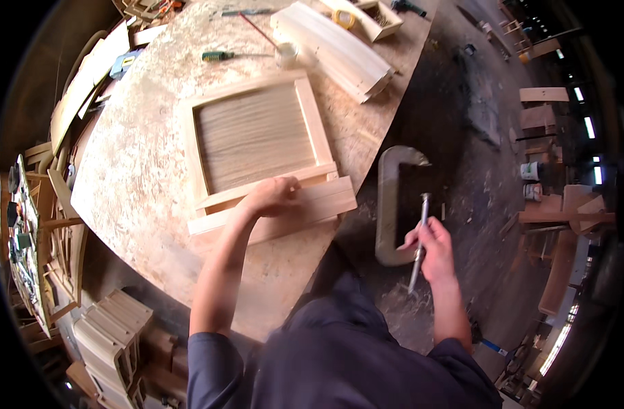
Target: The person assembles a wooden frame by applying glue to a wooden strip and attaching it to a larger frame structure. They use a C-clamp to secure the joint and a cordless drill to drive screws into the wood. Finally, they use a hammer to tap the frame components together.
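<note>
A pale wooden frame (314, 116) with a darker grained panel (254, 133) in it lies on the workbench. Along its near side sits a wooden board (325, 199), partly over the bench edge at its right end. My left hand (271, 195) grips this board near its middle, fingers curled over and partly hidden. Out past the bench's right edge, my right hand (431, 245) holds a large C-clamp (388, 204) by its metal screw. The clamp is in the air, apart from the frame and the board.
On the bench (134, 157) beyond the frame are a green-handled screwdriver (220, 56), a small cup (286, 54) with a red stick in it, a long wooden piece (332, 51) and a yellow tape measure (343, 18). Stacked wooden parts (114, 327) stand at lower left.
</note>
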A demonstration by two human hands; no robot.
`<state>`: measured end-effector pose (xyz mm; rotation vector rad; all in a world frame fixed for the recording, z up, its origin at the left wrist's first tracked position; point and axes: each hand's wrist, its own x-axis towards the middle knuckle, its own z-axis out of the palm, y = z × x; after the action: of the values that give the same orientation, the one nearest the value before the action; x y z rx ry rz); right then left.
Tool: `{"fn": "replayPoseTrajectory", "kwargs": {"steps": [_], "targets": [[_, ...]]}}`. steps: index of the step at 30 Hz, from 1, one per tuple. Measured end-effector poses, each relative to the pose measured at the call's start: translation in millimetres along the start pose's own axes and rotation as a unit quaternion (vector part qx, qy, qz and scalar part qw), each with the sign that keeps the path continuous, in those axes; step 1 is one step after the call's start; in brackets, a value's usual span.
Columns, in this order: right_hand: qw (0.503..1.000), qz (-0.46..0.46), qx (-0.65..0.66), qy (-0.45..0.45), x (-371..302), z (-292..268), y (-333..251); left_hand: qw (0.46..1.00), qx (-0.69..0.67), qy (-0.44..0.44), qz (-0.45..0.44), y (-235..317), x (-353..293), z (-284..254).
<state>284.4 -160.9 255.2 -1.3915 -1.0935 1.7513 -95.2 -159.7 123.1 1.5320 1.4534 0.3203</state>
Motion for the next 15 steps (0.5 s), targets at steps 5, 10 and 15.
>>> {"fn": "replayPoseTrajectory", "kwargs": {"steps": [5, 10, 15], "targets": [[0.992, -0.057, 0.047, 0.105, 117.2, -64.1, -40.4, 0.999, 0.014, -0.032, -0.003, -7.4, 7.8, -5.1], [0.984, -0.074, -0.028, 0.161, 355.5, -121.6, -66.2, 0.99, 0.013, -0.106, -0.096, -5.2, 11.6, -8.1], [0.991, -0.036, -0.019, 0.126, 549.4, -158.0, -60.9, 0.986, 0.042, -0.102, -0.127, 19.1, 8.2, -7.6]]}}
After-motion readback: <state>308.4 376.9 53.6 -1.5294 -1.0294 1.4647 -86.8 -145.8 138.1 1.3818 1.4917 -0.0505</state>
